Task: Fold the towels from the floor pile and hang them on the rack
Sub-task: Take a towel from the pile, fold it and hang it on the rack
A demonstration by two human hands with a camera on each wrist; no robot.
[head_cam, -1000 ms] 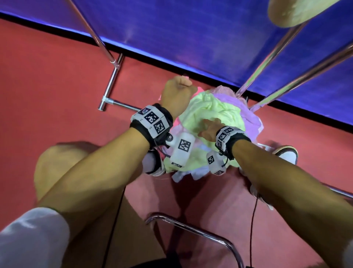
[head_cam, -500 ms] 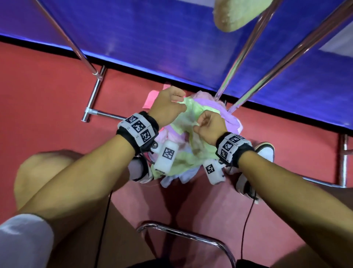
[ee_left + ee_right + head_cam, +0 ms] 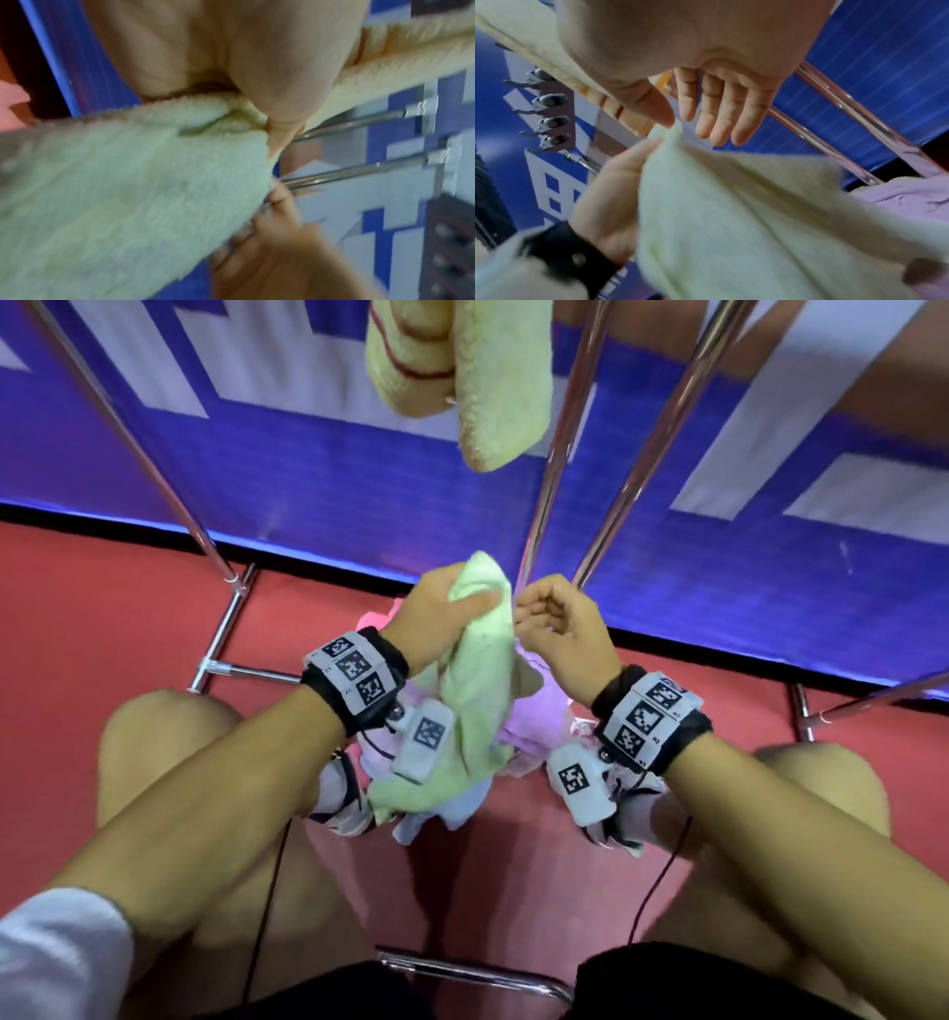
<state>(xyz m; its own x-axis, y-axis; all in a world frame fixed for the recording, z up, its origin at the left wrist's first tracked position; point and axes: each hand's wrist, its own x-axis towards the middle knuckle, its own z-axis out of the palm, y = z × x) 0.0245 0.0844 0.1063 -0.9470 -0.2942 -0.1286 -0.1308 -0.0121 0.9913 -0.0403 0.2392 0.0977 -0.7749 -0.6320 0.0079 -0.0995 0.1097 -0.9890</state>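
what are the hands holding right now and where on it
The left hand grips the light green towel near its top corner. The right hand seems to pinch the edge beside it, though that hold is unclear.

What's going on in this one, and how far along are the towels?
A person crouches over a pile of towels on the red floor below a metal rack. The left hand grips a light green towel by its upper corner, lifted partly off the pile. The right hand is beside it, thumb and forefinger at the towel's edge; whether they pinch it is unclear. One yellow towel already hangs on the rack. Nothing is folded yet.
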